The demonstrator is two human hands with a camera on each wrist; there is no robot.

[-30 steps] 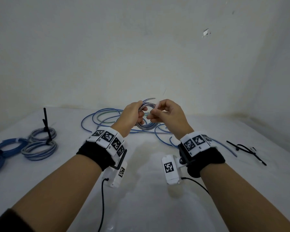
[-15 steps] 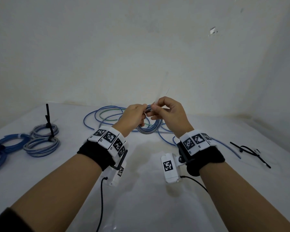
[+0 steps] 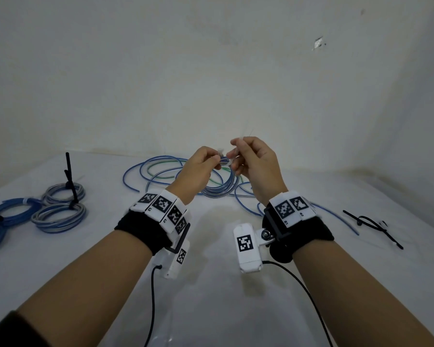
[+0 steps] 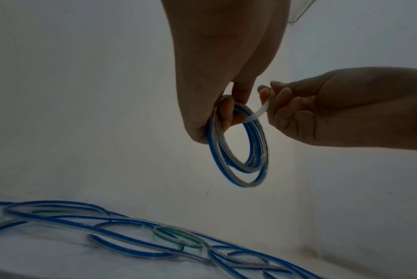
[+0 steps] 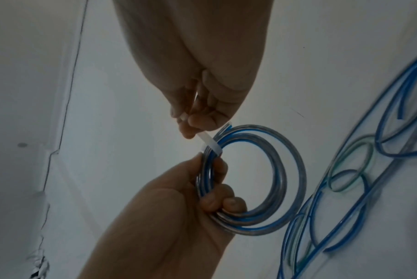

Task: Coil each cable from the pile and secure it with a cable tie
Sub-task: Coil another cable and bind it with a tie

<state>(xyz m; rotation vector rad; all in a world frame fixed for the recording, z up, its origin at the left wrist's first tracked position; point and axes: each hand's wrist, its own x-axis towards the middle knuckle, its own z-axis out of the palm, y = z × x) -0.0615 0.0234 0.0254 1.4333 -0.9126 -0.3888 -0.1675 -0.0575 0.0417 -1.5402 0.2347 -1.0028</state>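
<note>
The left hand (image 3: 198,169) is raised above the white surface (image 3: 211,296), its fingers curled round a small coil (image 4: 238,151) of blue and clear cable. In the left wrist view the coil hangs below the hand as a ring of several turns, gripped at its top between thumb and fingers. The right hand (image 3: 256,166) is just beside the left, its fingers bent and pinching the free end of a white cable tie (image 5: 208,140). The tie runs from those fingertips down to the coil and wraps over the bundle right next to the left thumb, as the right wrist view shows. Whether the tie is fully closed round the coil cannot be told.

Behind the hands, on the far part of the surface, lies the pile of loose cables (image 3: 161,171): long blue loops with a green one among them, overlapping each other. They lie flat, apart from the held coil.

On the left side of the surface sit three coils already bound. Two are grey and blue (image 3: 59,216), touching one another, each with a black tie whose tail stands up. A blue coil (image 3: 8,214) lies further left, partly cut off by the frame edge.

On the right side, well apart from the hands, a few black cable ties (image 3: 371,224) lie in a loose bunch.
</note>
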